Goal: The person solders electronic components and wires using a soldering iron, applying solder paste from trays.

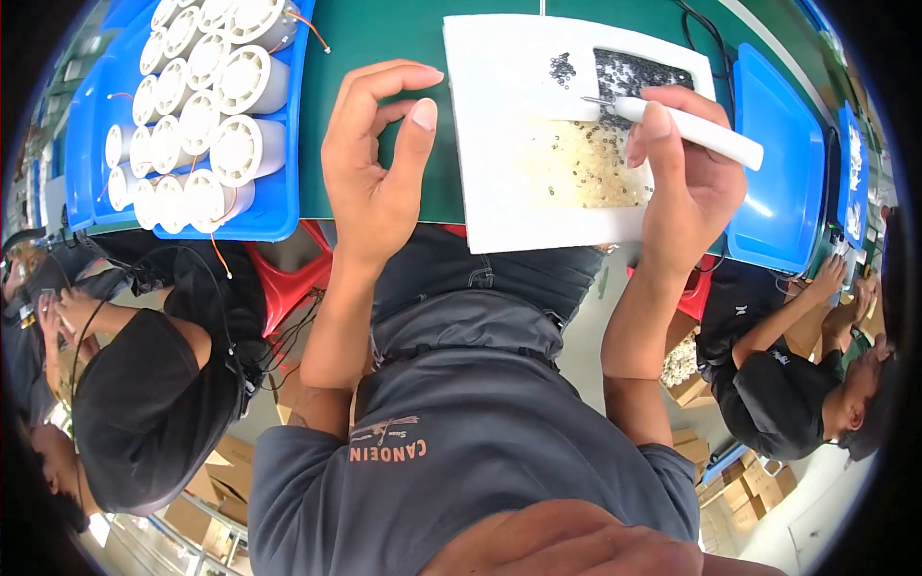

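My right hand (696,182) grips a white pen-shaped tool (725,142) with a thin metal tip. The tip points left, over the edge of a recess full of small dark parts (653,72) in a white foam board (495,144). A little pile of dark parts (563,69) lies on the board left of that recess. Below, small ring-like parts (586,158) are scattered over a yellowish area. My left hand (375,163) hovers left of the board, fingers curled and thumb apart, with nothing in it.
On the left, a blue tray (279,216) holds several white cylinders (240,154) with thin wires. Another blue tray (778,173) stands at the right on the green table (384,34). A person (154,394) sits to my left, another person (788,374) to my right.
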A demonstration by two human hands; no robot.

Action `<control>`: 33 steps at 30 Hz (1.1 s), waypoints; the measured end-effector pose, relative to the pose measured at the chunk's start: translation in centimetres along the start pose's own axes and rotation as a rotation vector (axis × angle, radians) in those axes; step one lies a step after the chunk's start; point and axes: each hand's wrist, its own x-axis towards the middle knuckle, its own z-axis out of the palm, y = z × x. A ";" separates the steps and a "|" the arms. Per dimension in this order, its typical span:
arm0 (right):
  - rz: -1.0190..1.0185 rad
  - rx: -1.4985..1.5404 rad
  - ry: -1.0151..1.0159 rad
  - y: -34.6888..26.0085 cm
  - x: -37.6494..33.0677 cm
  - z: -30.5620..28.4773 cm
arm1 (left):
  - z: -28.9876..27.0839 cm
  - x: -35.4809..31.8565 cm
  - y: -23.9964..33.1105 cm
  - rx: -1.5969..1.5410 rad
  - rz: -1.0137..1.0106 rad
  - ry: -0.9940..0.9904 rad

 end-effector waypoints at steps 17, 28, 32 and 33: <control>-0.068 -0.169 -0.074 0.0 -0.2 1.6 | -0.5 0.2 -0.1 -0.078 -0.061 -0.069; 0.019 -0.175 -0.104 -0.5 -0.1 1.5 | -0.3 0.4 -0.1 -0.113 -0.049 -0.049; 0.085 -0.114 -0.073 -0.3 0.2 0.9 | -0.3 0.3 -0.1 -0.110 -0.054 -0.046; 0.083 -0.117 -0.071 -0.1 0.2 0.7 | -0.3 0.3 -0.2 -0.109 -0.056 -0.045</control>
